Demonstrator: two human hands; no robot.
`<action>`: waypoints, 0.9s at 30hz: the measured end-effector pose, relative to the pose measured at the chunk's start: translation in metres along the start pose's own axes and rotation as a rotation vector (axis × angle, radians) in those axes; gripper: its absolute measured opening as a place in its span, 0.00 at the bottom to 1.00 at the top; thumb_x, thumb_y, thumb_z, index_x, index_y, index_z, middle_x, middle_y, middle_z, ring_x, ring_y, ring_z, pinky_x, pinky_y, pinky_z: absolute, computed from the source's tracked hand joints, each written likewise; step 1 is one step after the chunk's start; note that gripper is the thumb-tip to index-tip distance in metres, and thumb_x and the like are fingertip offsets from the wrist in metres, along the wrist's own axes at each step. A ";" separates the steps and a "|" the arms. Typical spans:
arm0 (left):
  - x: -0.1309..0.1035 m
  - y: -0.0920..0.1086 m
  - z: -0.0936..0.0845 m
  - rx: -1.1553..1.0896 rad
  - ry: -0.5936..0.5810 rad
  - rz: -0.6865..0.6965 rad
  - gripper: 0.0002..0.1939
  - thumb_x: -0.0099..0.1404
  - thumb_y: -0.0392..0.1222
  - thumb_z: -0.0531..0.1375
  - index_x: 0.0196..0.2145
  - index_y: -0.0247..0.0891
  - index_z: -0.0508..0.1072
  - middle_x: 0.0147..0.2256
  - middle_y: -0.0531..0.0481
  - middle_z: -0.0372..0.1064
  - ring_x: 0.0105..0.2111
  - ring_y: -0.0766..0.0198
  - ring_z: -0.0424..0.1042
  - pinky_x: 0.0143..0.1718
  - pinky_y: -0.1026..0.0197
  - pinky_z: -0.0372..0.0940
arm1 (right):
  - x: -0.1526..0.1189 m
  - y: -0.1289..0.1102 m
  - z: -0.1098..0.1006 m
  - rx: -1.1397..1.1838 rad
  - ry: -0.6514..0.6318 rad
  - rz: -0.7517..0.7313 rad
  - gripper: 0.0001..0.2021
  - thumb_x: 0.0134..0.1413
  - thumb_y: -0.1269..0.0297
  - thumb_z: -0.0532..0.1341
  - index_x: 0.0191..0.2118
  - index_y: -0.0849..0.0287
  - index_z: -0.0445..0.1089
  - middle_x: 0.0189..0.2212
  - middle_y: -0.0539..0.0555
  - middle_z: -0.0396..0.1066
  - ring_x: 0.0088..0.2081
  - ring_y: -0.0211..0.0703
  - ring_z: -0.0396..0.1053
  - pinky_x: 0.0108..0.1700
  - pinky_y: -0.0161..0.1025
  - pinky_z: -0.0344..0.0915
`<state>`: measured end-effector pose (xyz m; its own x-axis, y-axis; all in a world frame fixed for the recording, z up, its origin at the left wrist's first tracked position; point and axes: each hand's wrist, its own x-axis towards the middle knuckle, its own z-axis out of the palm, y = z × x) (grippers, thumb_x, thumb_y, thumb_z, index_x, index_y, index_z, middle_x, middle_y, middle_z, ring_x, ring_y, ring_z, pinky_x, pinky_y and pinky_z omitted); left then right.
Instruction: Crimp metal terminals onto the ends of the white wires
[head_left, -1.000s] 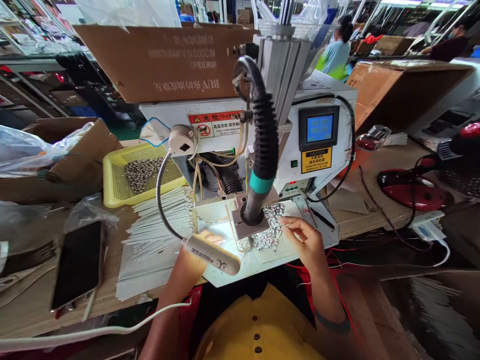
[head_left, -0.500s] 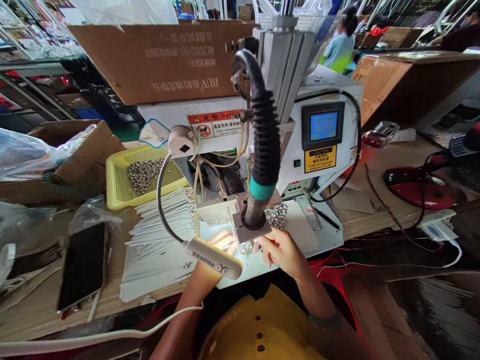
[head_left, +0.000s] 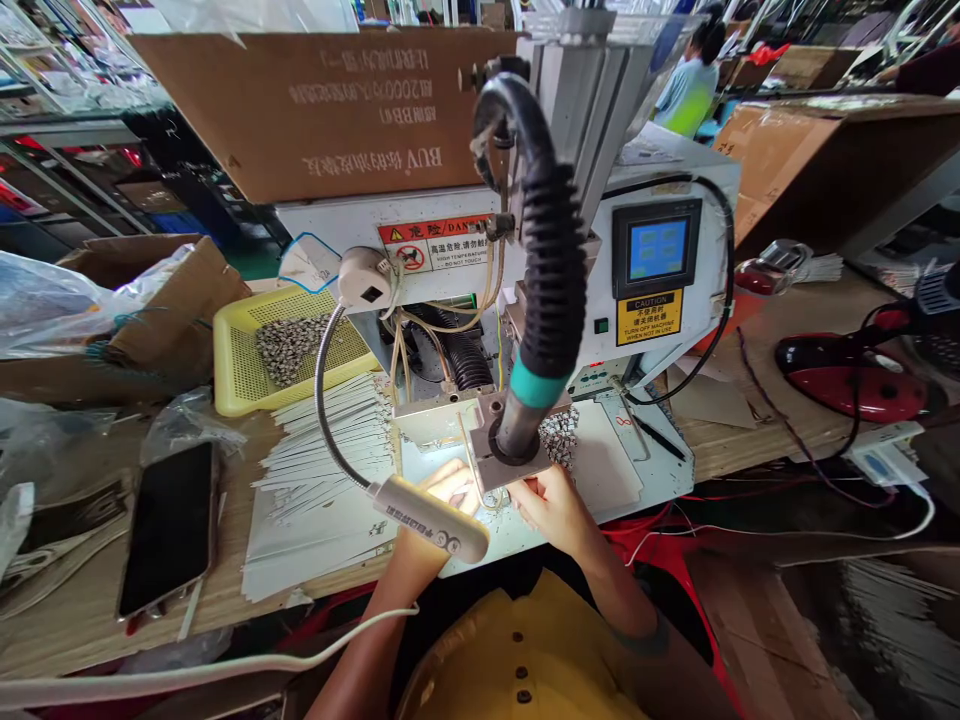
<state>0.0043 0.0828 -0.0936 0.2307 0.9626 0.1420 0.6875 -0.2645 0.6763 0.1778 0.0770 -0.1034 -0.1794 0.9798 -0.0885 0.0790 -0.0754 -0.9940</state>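
Bench (head_left: 45, 635): wooden, white machine (head_left: 562, 330) on it
Yellow basket (head_left: 349, 350): small pieces (head_left: 289, 350) heaped inside
Open carton (head_left: 172, 340): clear plastic (head_left: 45, 295)
Loose pile (head_left: 559, 437): beside the right hand (head_left: 553, 505)
Right: fingers bent, hold hidden from me
Left hand (head_left: 454, 485): half-curled, can't tell its hold

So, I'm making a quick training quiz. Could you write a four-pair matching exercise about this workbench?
1. Basket
2. Phone
3. Screen
4. Right hand

A. Lit blue, above a caution label
B. At the near edge of a metal block
C. Yellow, holding small pieces
D. Dark-faced, left of the white strips

Right pairs: 1-C; 2-D; 3-A; 4-B
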 end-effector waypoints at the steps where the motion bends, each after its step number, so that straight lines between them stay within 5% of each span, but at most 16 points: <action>1: 0.000 0.000 0.000 -0.015 0.002 -0.002 0.14 0.63 0.45 0.52 0.20 0.43 0.65 0.16 0.53 0.58 0.20 0.63 0.62 0.21 0.61 0.64 | 0.000 -0.001 0.000 -0.013 0.001 -0.002 0.13 0.56 0.61 0.56 0.23 0.55 0.55 0.14 0.42 0.49 0.16 0.32 0.51 0.17 0.33 0.48; 17: -0.001 -0.001 0.003 -0.133 0.011 0.010 0.18 0.61 0.41 0.53 0.16 0.42 0.52 0.18 0.56 0.48 0.19 0.67 0.52 0.22 0.64 0.59 | -0.001 -0.006 0.000 -0.070 0.019 -0.014 0.08 0.55 0.67 0.55 0.26 0.57 0.56 0.15 0.42 0.51 0.16 0.31 0.51 0.19 0.31 0.49; 24: 0.001 0.004 0.005 -0.038 0.027 -0.031 0.17 0.61 0.41 0.53 0.15 0.42 0.61 0.14 0.54 0.54 0.18 0.65 0.57 0.20 0.62 0.61 | -0.001 -0.007 0.003 -0.133 0.036 -0.048 0.11 0.57 0.64 0.54 0.24 0.57 0.56 0.14 0.42 0.50 0.17 0.31 0.52 0.20 0.31 0.50; 27: -0.004 0.003 -0.006 0.009 -0.002 0.031 0.14 0.63 0.41 0.52 0.22 0.42 0.71 0.17 0.52 0.63 0.20 0.63 0.63 0.22 0.61 0.64 | -0.015 -0.012 0.005 -0.328 0.112 -0.177 0.12 0.60 0.65 0.52 0.25 0.58 0.60 0.18 0.46 0.59 0.21 0.34 0.58 0.24 0.31 0.54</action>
<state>0.0016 0.0785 -0.0876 0.2533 0.9539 0.1611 0.6862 -0.2945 0.6651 0.1745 0.0622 -0.0907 -0.1118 0.9879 0.1078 0.3692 0.1420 -0.9185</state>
